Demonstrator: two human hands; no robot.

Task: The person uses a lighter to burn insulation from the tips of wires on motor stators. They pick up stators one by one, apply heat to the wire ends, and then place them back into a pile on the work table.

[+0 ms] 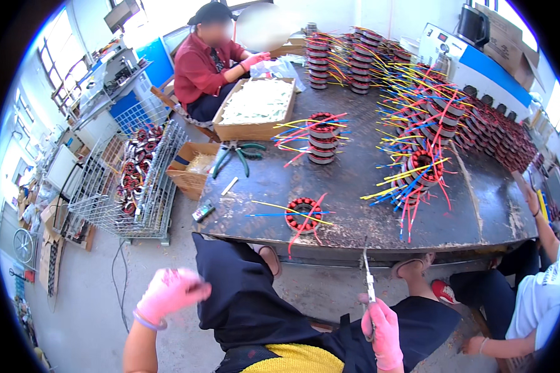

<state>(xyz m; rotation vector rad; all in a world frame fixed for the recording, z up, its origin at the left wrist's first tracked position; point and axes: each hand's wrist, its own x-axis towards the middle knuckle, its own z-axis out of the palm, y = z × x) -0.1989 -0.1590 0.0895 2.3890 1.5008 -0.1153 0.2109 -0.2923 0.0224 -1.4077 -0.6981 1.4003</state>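
My right hand, in a pink glove, is closed around a slim metal tool with finger loops, which looks like scissors or forceps. Its thin tip points up toward the table's near edge. A white section shows along the tool's shank. Out over my lap's left side, my left hand, also pink-gloved, is raised off the table, its fingers blurred. On the table in front of me lies one ring-shaped motor stator with red windings and red, yellow and blue leads. Neither hand touches it.
Stacked stators stand mid-table, with many more behind and right. Green-handled pliers, a white strip and a small dark green box lie left. A carton of white pieces sits near a person in red. Another person sits right.
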